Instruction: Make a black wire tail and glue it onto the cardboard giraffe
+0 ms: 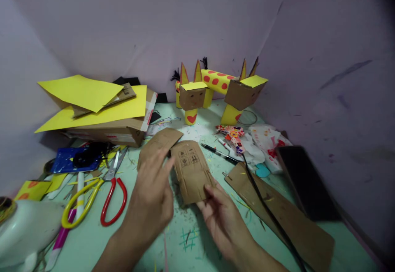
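My right hand (220, 210) grips the lower right edge of a folded brown cardboard piece (193, 169), thumb on top and fingers beneath. Small printed handling symbols mark its face. My left hand (152, 189), slightly blurred, is over the left side with its fingers stretched out. Its fingertips overlap a second brown cardboard piece (160, 140) lying behind; whether they touch it I cannot tell. Scissors (112, 173) with one yellow and one red handle lie left of my left hand. A long cardboard strip (284, 214) lies right of my right hand.
Two cardboard-headed giraffe figures (193, 97) stand at the back. Yellow sheets (83, 93) top a cardboard box (123, 134) at left. A patterned glue gun (233, 136) trails a black cord (262, 200) across the right. A pen (219, 153) and a phone (305, 181) lie nearby.
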The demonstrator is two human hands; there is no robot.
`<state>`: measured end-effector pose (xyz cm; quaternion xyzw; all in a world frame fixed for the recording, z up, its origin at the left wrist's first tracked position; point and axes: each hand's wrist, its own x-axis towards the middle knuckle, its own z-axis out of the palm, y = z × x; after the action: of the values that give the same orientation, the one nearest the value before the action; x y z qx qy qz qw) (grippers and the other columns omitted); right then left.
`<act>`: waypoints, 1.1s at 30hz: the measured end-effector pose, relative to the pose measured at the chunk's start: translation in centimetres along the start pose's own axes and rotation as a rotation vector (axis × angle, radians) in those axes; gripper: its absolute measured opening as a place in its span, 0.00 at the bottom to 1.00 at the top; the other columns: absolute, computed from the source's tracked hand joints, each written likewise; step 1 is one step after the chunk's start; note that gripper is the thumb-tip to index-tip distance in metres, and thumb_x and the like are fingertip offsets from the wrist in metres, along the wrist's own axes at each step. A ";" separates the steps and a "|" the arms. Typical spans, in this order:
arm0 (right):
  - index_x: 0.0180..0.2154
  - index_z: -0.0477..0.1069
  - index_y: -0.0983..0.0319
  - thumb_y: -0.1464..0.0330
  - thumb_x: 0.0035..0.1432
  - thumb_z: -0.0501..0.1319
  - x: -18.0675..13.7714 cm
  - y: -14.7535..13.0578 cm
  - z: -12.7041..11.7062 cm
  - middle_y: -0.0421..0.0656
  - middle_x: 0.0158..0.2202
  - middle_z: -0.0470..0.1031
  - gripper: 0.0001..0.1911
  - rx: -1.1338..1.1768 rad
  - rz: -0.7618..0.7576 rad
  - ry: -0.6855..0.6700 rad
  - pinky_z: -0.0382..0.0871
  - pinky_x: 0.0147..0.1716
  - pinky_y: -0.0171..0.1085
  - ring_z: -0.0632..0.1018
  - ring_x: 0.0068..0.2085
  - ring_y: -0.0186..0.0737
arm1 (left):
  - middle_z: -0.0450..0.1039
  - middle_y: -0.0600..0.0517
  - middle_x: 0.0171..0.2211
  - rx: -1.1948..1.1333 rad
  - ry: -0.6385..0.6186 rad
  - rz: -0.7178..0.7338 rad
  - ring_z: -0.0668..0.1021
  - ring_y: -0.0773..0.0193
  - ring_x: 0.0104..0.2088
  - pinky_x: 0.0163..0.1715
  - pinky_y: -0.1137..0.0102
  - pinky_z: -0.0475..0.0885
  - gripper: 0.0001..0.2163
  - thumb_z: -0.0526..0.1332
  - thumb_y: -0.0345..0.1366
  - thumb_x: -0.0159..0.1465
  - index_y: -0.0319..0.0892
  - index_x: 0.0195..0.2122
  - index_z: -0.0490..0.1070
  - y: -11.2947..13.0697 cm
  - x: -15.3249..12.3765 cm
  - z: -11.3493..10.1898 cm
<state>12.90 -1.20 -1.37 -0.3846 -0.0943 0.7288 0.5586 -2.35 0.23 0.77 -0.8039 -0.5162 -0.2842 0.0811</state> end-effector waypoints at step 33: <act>0.40 0.75 0.70 0.77 0.59 0.52 -1.2 -1.9 -6.7 0.51 0.41 0.79 0.13 -1.827 -1.235 -0.692 0.74 0.47 0.37 0.78 0.46 0.42 | 0.79 0.47 0.32 0.101 0.023 0.290 0.79 0.61 0.37 0.43 0.67 0.72 0.15 0.45 0.19 0.60 0.34 0.34 0.71 5.6 -7.4 2.7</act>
<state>18.81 -3.54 -4.34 -0.3136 -0.9062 0.0581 0.2776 1.36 -6.92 -4.55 -0.8616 -0.4072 -0.2523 0.1678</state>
